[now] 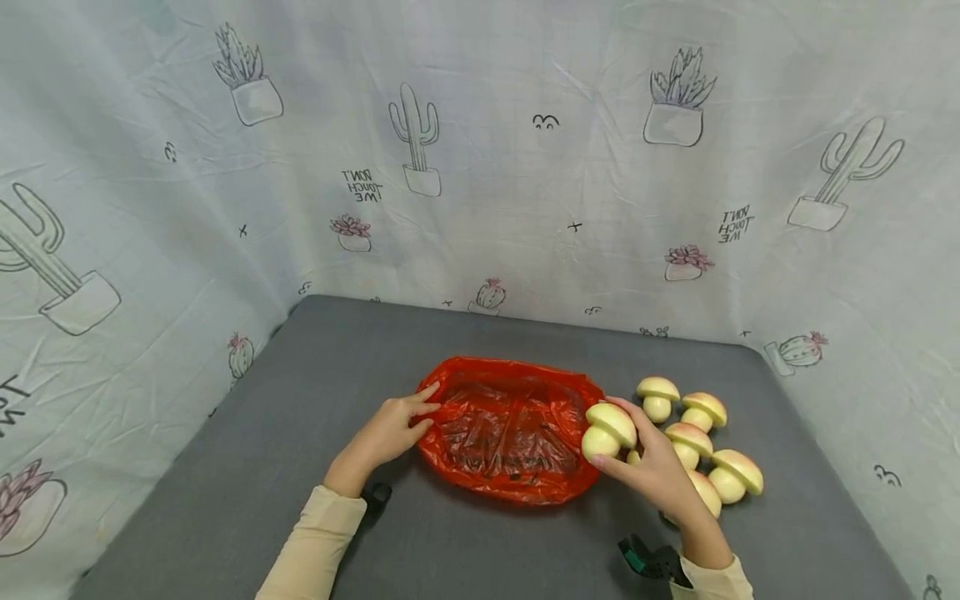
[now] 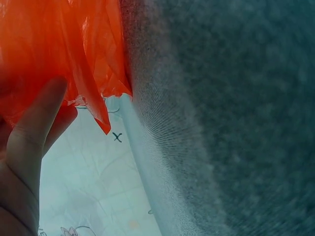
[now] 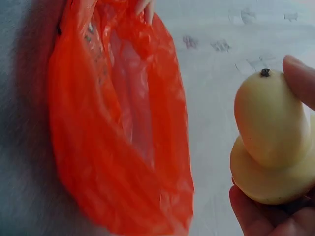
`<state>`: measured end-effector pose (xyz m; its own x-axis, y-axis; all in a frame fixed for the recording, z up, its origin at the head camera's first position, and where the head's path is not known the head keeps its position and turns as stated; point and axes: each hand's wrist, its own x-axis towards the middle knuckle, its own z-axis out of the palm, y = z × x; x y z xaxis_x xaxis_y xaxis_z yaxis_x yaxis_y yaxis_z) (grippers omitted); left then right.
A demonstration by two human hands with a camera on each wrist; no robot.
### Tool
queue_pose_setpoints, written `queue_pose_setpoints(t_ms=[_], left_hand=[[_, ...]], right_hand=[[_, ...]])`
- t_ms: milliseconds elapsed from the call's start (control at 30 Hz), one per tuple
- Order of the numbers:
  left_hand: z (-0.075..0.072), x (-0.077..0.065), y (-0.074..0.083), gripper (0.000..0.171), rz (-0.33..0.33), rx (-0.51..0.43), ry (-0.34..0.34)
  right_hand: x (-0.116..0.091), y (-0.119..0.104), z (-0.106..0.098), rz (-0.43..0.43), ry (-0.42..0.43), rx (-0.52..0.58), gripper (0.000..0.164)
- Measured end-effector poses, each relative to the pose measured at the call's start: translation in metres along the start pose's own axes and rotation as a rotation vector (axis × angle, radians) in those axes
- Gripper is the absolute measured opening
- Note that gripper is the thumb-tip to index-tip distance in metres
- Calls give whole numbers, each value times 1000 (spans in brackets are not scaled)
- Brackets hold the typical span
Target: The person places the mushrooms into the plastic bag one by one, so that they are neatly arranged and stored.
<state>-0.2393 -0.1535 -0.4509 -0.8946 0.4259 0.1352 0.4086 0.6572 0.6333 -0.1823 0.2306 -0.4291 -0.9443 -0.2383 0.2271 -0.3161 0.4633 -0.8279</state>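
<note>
The head view takes in the big pale cloth [image 1: 495,192] hung at the back and sides, with potted cactuses [image 1: 415,142] drawn on it; the wrist views catch only bits of it. Then comes the gray table [image 1: 247,500]. On it lies a red plastic bag [image 1: 517,421], its mouth wide and facing up, its long way running left to right. Only the head view shows the other mushrooms [image 1: 704,409], bunched near the bag's right end. The left hand [image 1: 396,429] touches the bag's left edge, fingers spread apart; I can't tell if it pinches the plastic. The right hand [image 1: 654,460] grips one mushroom [image 1: 609,430], held up by the bag's right end. In the head view it slants, cap up and to the right, stem down and to the left. Only the right wrist view shows a little dark spot [image 3: 265,73] on the stem's tip.
</note>
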Motion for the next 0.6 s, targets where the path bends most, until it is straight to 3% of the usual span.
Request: queue_pose_setpoints(t_ms=[200, 600], left_hand=[[-1, 2, 1, 36, 5, 14, -2], [1, 3, 5, 35, 8, 9, -13]], right_hand=[[19, -8, 9, -34, -5, -28, 77], [58, -23, 34, -67, -124, 6, 77]])
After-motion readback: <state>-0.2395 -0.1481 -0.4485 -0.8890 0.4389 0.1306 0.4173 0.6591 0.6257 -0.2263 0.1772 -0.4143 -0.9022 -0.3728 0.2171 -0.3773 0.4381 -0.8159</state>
